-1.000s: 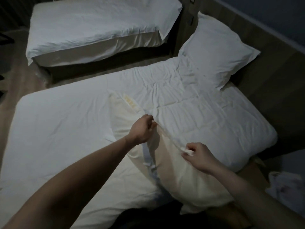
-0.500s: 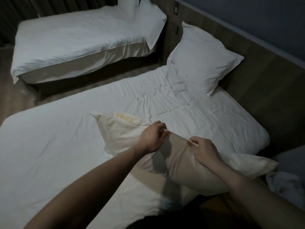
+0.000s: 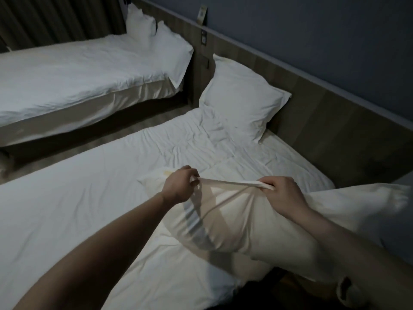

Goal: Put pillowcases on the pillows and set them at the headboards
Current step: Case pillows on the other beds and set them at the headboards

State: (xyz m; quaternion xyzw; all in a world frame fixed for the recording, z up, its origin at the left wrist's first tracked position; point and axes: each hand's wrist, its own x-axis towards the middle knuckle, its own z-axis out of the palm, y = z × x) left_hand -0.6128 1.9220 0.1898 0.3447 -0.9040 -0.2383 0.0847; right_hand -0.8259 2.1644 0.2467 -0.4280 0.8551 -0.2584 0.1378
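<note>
A cream pillow lies across the near bed's right edge, part of it hanging off toward me. My left hand and my right hand each pinch the taut hem of its cover, stretched between them above the pillow. A cased white pillow leans against the wooden headboard of the near bed. On the far bed, two white pillows stand at its headboard end.
A strip of floor separates the two beds. Curtains hang behind the far bed. A wall switch panel sits on the headboard between the beds. Dark floor lies by the near bed's right corner.
The view has tilted up, showing the far bed's pillows. My hands have moved apart, pulling the hem tight, and the pillow has lifted and shifted right.
</note>
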